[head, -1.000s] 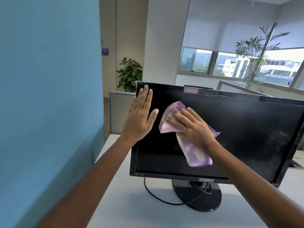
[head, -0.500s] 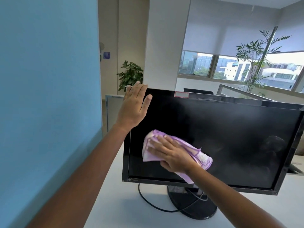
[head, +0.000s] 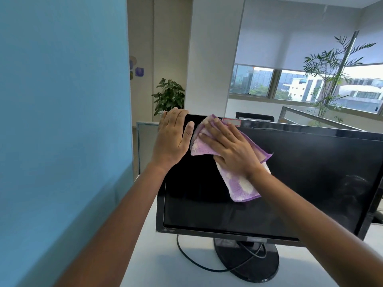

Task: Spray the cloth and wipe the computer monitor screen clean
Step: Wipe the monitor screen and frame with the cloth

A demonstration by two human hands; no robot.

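Two bare hands work at the upper left corner of a black monitor [head: 207, 232], and the job looks to be in its wiping stage. At the far left of the frame a blue partition [head: 62, 121] fills the view, with a white desk [head: 157, 266] running along its foot. Next comes the left hand [head: 172, 139], laid flat on the monitor's top left corner. Its fingers [head: 174, 121] are straight and close together, reaching up to the top edge. It holds nothing and seems only to steady the monitor. Below it a dark cable [head: 186, 255] loops over the desk towards the round stand [head: 248, 264]. Just right of the left hand, the purple and white cloth [head: 240, 185] lies against the glass near the top edge, its loose end hanging down. The right hand [head: 230, 150] presses it there with fingers [head: 217, 129] spread and nearly straight, pushing rather than gripping. No spray bottle is in view, so spraying is probably done, though whether the cloth is damp cannot be told. Further right, most of the screen [head: 310, 183] lies beyond the cloth. A greyish patch near its right edge could be a smear or a reflection. Judged from this, the left corner is being covered, while the middle, right side and lower strip remain. At upper right a window [head: 290, 83] and a tall plant [head: 331, 75] stand behind.
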